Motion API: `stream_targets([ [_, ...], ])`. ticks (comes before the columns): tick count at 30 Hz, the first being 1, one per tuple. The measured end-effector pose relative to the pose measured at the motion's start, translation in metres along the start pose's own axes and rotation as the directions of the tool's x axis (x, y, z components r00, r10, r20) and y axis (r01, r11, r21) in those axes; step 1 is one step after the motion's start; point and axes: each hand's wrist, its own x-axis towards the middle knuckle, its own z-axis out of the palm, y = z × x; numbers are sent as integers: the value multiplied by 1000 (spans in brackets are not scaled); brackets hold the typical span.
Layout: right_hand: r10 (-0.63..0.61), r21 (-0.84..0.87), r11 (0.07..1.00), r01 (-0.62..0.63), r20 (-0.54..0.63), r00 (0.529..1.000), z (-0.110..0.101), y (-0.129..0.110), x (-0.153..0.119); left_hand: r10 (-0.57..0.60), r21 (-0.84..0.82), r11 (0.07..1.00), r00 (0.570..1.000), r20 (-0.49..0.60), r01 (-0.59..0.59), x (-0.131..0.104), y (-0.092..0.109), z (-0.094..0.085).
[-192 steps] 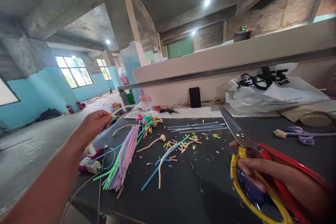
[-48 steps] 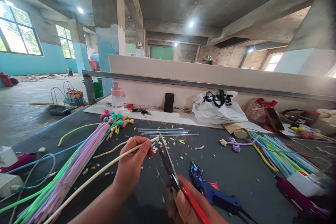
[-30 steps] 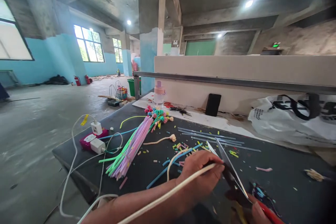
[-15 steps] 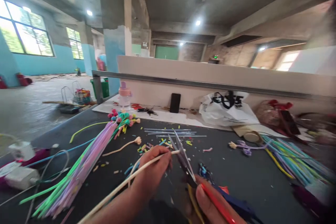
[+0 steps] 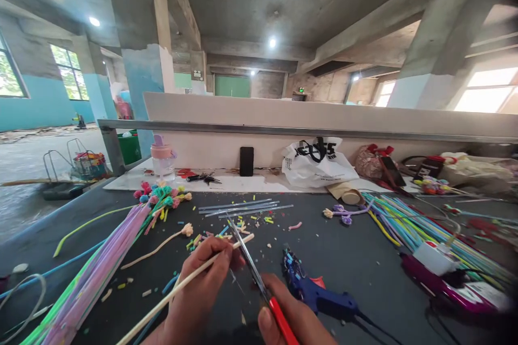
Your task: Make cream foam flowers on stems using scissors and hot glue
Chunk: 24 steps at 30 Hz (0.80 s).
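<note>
My left hand [image 5: 204, 275] pinches a long cream fuzzy stem, like a pipe cleaner [image 5: 178, 287], close to its upper end. In my right hand [image 5: 289, 310] is a pair of scissors [image 5: 251, 264] with red handles. The blades lie across the stem's tip, just beyond my left fingers, and look nearly closed. A blue glue gun [image 5: 319, 294] rests to the right of my right hand. Beyond the hands, small cut bits [image 5: 206, 237] and clear glue sticks [image 5: 243, 207] lie on the dark table. A loose cream stem with a knotted end [image 5: 186, 230] is left of them.
Bundled pastel stems [image 5: 93, 275] fill the left side; more stems [image 5: 416, 221] lie right, near a purple power strip [image 5: 441, 285]. Along the back stand a pink-lidded bottle [image 5: 162, 159], a phone [image 5: 246, 161] and a white bag [image 5: 318, 164], before a low partition.
The view has swung to the right, bringing the glue gun and power strip into clearer sight. The scissor blades, spread apart before, have come together across the stem's tip.
</note>
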Motion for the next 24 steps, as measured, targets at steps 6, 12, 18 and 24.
stream_targets([
  [6,-26,-54,998,27,30,999,0,5,0,-4,-20,1000,1000,-29,3,-1,-3,1],
  [12,-4,-66,998,8,62,998,-2,-1,0,-20,31,999,1000,-24,21,-1,-3,1],
  [18,-26,-52,998,29,47,999,-1,-4,1,-17,78,997,1000,-22,19,0,-10,0],
  [24,-14,-40,999,16,43,999,0,-3,1,-31,61,998,1000,4,30,0,-12,-1],
])
